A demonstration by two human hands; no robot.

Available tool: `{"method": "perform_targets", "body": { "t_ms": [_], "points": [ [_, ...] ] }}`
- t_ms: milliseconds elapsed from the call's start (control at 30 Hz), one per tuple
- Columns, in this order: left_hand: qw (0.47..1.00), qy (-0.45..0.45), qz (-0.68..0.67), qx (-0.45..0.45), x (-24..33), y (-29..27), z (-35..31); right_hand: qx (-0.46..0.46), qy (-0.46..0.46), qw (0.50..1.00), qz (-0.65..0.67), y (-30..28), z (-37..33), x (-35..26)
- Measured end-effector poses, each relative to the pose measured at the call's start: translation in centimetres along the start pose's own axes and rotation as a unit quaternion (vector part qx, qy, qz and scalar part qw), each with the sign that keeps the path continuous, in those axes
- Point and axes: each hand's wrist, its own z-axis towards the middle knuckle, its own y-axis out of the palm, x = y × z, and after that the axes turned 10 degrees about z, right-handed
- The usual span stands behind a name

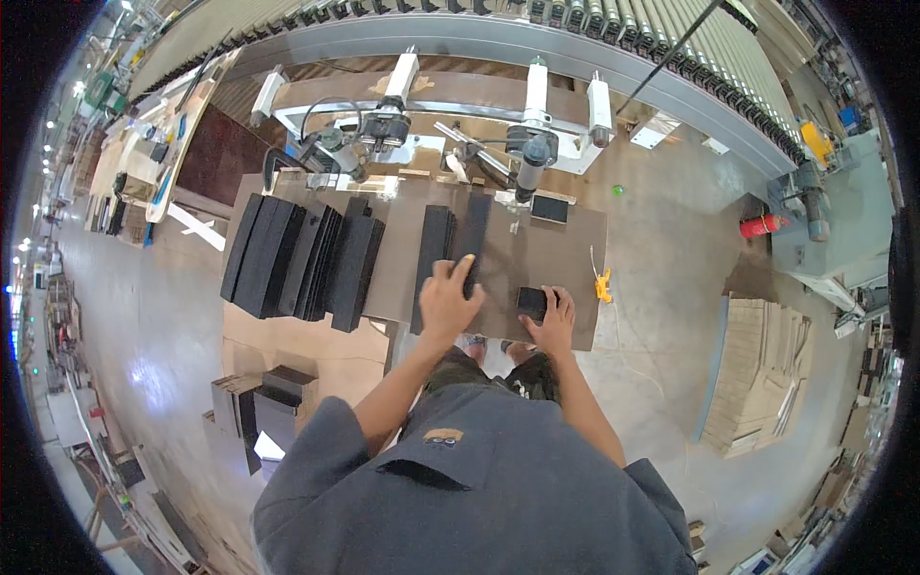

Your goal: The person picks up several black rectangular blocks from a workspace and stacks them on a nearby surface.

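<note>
On the brown tabletop (pixel 398 278) my left hand (pixel 448 302) is closed on the near part of a long, narrow black strip (pixel 474 225). Just left of it stands another group of black strips (pixel 436 240). My right hand (pixel 554 321) curls around the right side of a small black block (pixel 531 303) near the table's front edge. Part of the block is hidden under the fingers. Farther left, several black strips stand in stacks (pixel 273 254), and one more stack (pixel 356 264) sits closest to my left arm.
White machine arms (pixel 537 91) with dark heads overhang the far table edge. A black phone-like slab (pixel 549 209) lies below them. A yellow tool (pixel 603 286) hangs at the right edge with a cord. Cardboard sheets (pixel 757 374) are piled on the floor at right.
</note>
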Motion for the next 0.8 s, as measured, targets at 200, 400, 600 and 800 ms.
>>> {"method": "perform_targets", "body": {
  "t_ms": [200,400,600,800],
  "points": [
    [0.997,-0.032,0.057,0.039,-5.7,-1.8,-1.2,-0.002,-0.018,0.999,-0.03,-0.1,0.9,1.1],
    [0.996,-0.025,0.059,0.054,-8.7,-3.1,-1.0,-0.012,-0.013,1.0,-0.019,-0.9,1.3,0.0],
    [0.955,-0.203,0.217,0.029,-16.9,-5.9,-0.2,0.013,-0.023,0.999,-0.033,0.7,0.8,1.3],
    [0.959,-0.166,0.226,-0.035,-20.9,-6.2,-0.5,0.023,-0.023,0.999,-0.04,1.3,0.6,1.0]
  ]
}}
